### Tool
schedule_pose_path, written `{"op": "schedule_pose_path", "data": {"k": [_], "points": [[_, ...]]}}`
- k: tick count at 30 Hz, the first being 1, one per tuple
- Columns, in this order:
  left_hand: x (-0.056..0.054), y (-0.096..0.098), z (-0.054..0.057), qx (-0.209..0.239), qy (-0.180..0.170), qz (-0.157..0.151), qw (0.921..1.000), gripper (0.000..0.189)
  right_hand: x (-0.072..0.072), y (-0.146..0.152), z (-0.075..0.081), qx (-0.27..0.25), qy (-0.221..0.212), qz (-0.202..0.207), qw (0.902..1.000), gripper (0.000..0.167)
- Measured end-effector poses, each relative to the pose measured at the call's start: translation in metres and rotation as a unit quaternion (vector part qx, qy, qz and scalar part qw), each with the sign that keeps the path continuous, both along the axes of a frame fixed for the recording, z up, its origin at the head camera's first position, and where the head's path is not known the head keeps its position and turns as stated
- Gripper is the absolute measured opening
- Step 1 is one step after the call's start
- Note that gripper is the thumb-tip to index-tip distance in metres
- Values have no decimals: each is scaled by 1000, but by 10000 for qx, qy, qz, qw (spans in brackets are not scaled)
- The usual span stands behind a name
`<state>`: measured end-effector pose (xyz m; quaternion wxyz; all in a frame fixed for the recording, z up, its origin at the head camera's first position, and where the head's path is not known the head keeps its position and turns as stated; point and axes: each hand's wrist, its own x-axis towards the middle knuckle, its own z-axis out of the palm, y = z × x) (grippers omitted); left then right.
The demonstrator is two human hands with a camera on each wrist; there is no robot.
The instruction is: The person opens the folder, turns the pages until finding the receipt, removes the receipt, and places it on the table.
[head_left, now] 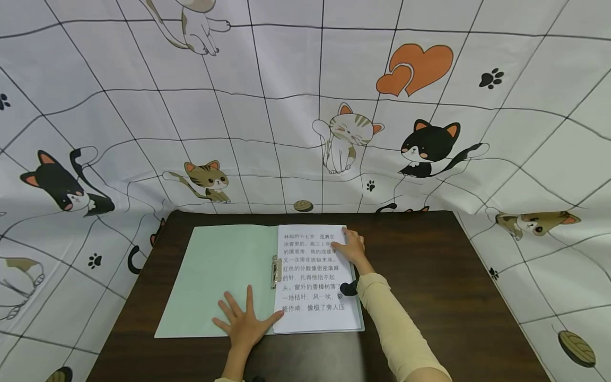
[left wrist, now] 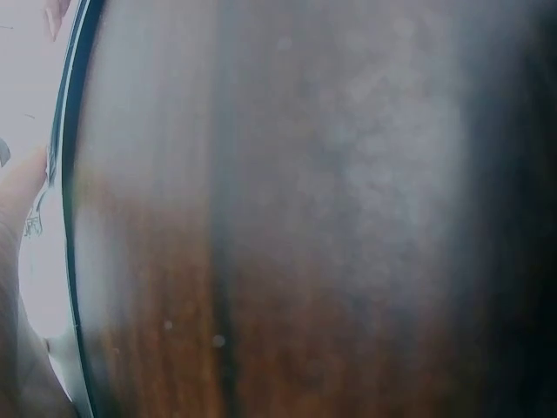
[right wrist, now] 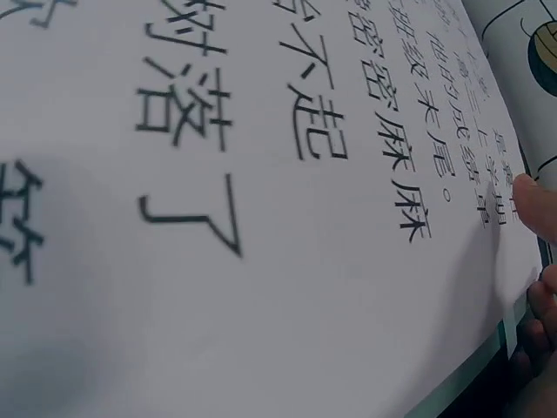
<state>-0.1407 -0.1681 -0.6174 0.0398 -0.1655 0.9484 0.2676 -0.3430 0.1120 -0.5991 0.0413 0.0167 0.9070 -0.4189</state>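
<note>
The white pages (head_left: pixel 310 276) lie flat on the right half of a pale green folder (head_left: pixel 219 265) that is unfolded on the table (head_left: pixel 429 292). The top page is smooth and thin, with rows of black writing. It looks light and bendy, and I think it could crease or tear if someone tugs hard. It may also be a bit slippery. A shiny metal clip (head_left: pixel 276 271) sits at the left side of the pages, so that side is probably held tight. The loose right edge or its top corner looks like the best place to take hold, with a soft pinch. The right hand (head_left: pixel 353 248) is there: its thumb lies on top of the page, its fingers bend at the edge, and it seems to pinch the paper. How many sheets it has, I cannot tell. The left hand (head_left: pixel 245 321) is spread wide and grips nothing; it rests on the folder, and its thumb touches the bottom left of the pages. The folder looks stiffer than paper, with straight sides. The table is dark brown with wood-like lines and a soft shine. A pale yellow sleeve (head_left: pixel 396 318) covers the right arm. Behind hangs a wavy white cloth (head_left: pixel 286 63) with black lines, cats and an orange heart (head_left: pixel 425 66).
</note>
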Motion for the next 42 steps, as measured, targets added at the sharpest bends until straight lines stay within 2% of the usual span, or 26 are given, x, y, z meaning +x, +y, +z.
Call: {"op": "schedule_pose_path", "data": {"k": [5, 8, 17, 23, 32, 38, 42], "points": [[1, -1, 0, 28, -23, -19, 10000, 127, -8, 2, -2, -300, -147, -214, 9992, 70], [0, -1, -1, 14, -69, -29, 10000, 127, -12, 4, -2, -428, -182, -194, 9987, 69], [-1, -2, -2, -1, -67, -27, 10000, 128, -22, 7, 6, -655, -637, -23, 9958, 67], [0, -2, -1, 58, -56, -59, 10000, 128, -24, 10, 7, -922, -811, -154, 9923, 65], [3, -3, 1, -17, -34, -68, 10000, 128, -22, 9, 4, -656, -694, -110, 9954, 63], [3, 1, 0, -20, -34, -65, 10000, 127, -17, 8, 3, 262, -497, 105, 9984, 69], [4, 1, -2, -12, -44, -31, 10000, 128, -13, 7, -1, 463, -373, 121, 9982, 70]]}}
